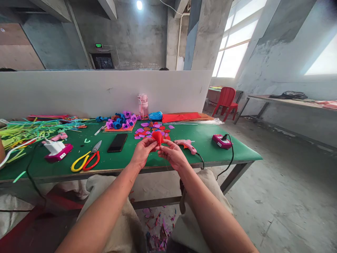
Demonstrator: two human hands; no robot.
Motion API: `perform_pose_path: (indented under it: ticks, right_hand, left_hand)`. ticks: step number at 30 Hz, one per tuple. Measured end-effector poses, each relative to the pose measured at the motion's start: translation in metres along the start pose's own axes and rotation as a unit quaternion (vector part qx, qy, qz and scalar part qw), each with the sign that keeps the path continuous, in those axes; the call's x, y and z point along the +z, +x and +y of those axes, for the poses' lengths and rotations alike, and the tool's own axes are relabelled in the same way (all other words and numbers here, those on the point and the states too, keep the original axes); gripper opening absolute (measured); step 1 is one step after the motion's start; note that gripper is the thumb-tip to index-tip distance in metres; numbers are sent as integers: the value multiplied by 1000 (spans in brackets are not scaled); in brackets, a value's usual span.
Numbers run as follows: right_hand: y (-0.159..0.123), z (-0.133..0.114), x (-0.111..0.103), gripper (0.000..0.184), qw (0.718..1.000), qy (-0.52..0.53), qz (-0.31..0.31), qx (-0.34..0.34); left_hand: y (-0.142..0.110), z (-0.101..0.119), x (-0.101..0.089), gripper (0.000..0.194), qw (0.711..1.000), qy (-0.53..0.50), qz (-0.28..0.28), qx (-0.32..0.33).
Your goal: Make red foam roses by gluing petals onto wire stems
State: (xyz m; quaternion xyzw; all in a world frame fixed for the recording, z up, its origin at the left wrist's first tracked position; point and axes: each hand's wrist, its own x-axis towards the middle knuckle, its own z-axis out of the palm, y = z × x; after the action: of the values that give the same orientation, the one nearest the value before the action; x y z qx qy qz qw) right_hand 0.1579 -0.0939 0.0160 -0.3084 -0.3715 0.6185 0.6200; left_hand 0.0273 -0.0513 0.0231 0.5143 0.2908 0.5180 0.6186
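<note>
Between my two hands is a red paper petal (157,137), raised over the table's front edge. My left hand (143,151) pinches its left side with thumb and fingers. From the right, my right hand (172,153) is closed on its lower part, where a thin strand seems to hang down. Just behind my hands lie several loose cut petals (140,133) in purple, red and brown. A pink glue gun (186,144) rests on the table right of my right hand. To the left of my left hand lies a black phone (117,142).
Scissors (88,159) with yellow and red handles lie left on the green table (163,160). Finished purple and blue flowers (121,120), a pink bottle (143,104) and red paper sheets (181,117) stand or lie along the white partition (105,93). Corded power sockets (222,141) sit at both sides.
</note>
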Motion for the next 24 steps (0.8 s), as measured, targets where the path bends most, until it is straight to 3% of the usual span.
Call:
perform_pose_path:
  ticks: [11, 20, 24]
  right_hand:
    - [-1, 1, 0, 38, 1000, -29, 1, -10]
    - [1, 3, 1, 40, 998, -63, 7, -20]
    - [3, 2, -1, 37, 998, -41, 29, -42]
  left_hand:
    - [-1, 1, 1, 30, 1000, -12, 16, -15]
    - [-2, 3, 1, 34, 997, 69, 35, -19]
    - [-1, 2, -2, 33, 997, 56, 47, -13]
